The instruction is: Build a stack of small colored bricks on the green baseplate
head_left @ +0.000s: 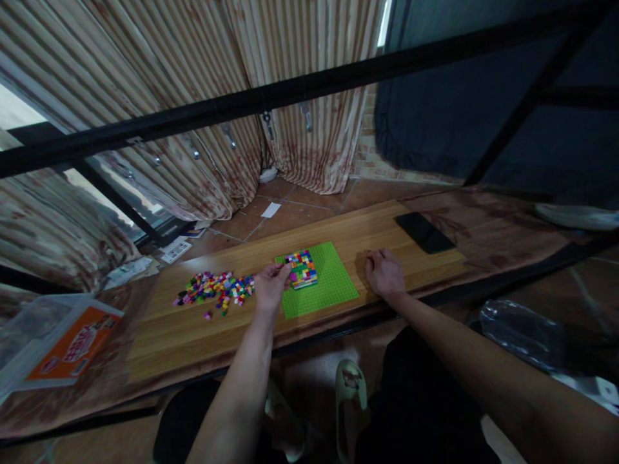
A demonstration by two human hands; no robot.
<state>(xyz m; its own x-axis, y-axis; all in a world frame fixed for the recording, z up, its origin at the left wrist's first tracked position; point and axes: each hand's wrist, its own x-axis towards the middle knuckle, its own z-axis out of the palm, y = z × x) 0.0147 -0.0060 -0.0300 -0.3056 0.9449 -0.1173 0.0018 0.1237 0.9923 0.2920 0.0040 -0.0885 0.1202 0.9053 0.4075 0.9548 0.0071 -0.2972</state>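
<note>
Head view, and from my remote seat I see a multicolored brick block (304, 269) built up on the green baseplate (322, 295) — done so far, I judge, while much of the plate is bare and many loose bricks (213, 288) lie unbuilt on the wooden board (178, 338). The left hand (269, 287) has fingers nearly pinched at the block's left edge (any brick between them, I can't tell); the right hand (385, 275) rests loosely curled beside the plate, its grip unclear.

Black phone (425, 232), striped curtains (184, 84), pale slipper (351, 381)
</note>
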